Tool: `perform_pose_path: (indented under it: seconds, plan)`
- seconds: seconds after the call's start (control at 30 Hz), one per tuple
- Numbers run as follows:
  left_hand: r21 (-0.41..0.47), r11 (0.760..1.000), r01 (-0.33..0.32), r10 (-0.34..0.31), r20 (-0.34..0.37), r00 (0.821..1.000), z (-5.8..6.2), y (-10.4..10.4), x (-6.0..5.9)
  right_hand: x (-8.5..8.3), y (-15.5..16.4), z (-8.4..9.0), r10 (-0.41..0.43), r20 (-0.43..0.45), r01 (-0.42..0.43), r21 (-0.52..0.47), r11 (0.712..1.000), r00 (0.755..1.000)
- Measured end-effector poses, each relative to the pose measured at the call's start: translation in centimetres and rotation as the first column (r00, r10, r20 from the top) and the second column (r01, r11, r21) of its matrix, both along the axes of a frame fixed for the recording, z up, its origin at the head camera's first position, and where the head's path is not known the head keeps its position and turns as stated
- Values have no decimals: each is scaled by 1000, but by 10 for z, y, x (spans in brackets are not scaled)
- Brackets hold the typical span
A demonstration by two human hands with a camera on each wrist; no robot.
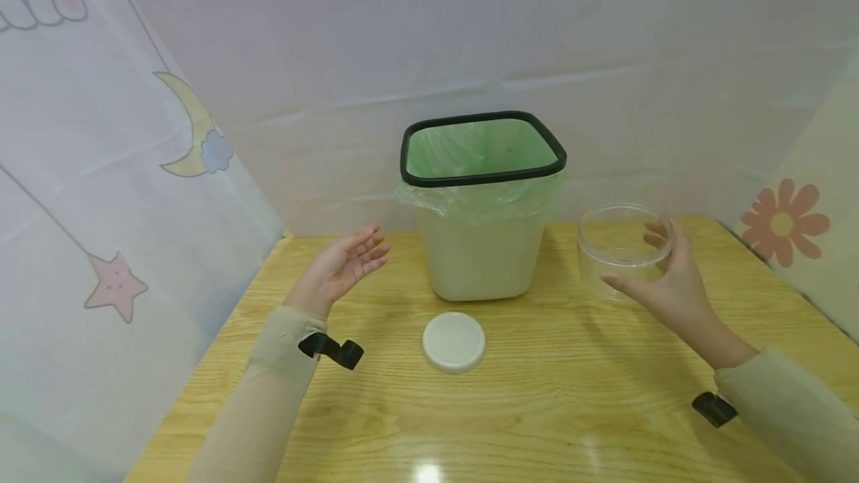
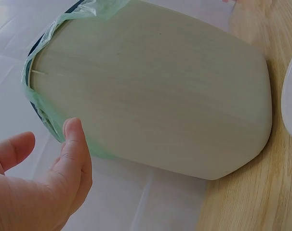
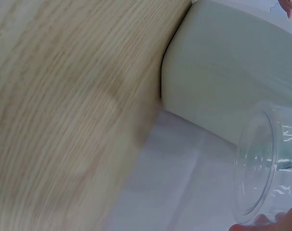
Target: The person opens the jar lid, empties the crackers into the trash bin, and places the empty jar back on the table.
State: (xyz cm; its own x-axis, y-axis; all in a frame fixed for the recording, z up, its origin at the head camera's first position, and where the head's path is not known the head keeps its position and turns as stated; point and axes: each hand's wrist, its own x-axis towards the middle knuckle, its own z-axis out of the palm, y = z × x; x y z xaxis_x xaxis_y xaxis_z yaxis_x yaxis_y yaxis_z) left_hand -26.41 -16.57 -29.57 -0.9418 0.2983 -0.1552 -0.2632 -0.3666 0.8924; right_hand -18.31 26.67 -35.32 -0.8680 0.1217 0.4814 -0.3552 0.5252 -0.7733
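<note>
A clear, round plastic jar (image 1: 614,263) without a lid is held by my right hand (image 1: 671,293) to the right of the bin, its mouth facing up. The thumb lies across the near side and the fingers reach round the far side. In the right wrist view the jar (image 3: 261,163) hangs above the table. My left hand (image 1: 345,263) is raised left of the bin with loosely bent fingers and nothing in it. A white round lid (image 1: 453,342) lies flat on the table in front of the bin.
A cream trash bin (image 1: 479,252) with a black rim and green liner bag (image 1: 483,151) stands at the table's far middle. Behind the wooden table (image 1: 510,416) hangs a pale sheet (image 1: 322,36), with a printed cloth on the left.
</note>
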Motion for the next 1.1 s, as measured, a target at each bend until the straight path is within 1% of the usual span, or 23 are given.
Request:
perform_pose_path:
  seconds: [0.2,0.37,0.53,0.73,0.97,1.1]
  plan:
    - [8,1000,-5,5,-8,1000,-6,0,1,3,2,-6,25,9,-25,3,1000,1000]
    - [-51,999,0,-1,-29,1000,-11,0,3,4,2,-11,71,8,-70,-9,997,997]
    - [-121,992,17,-24,-53,998,-15,0,4,6,1,-17,107,19,-106,-31,994,994]
    - [-175,984,22,-35,-74,997,-21,0,6,8,-1,-26,155,20,-154,-49,987,988]
    - [-191,981,12,-28,-77,997,-24,-2,7,11,-2,-30,176,63,-173,-43,984,982]
    - [-192,981,12,-27,-73,997,-25,-2,8,12,-3,-32,202,65,-198,-61,978,977]
